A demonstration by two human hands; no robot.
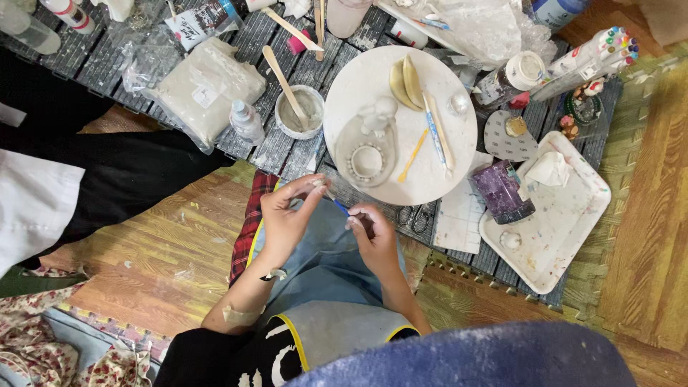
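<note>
Both hands work over the lap, just below the dark slatted surface (287, 147). Left hand (285, 218) pinches thumb and forefinger together on something tiny near 1 end of a thin blue tool (340, 206); exactly what it pinches is too small to tell. Right hand (373, 236) is clamped on the tool's other end. Tool's long axis runs diagonally, upper-left to lower-right, between the 2 grips, both touching it. White round board (430, 179) lies just above, cup (299, 112) near it.
</note>
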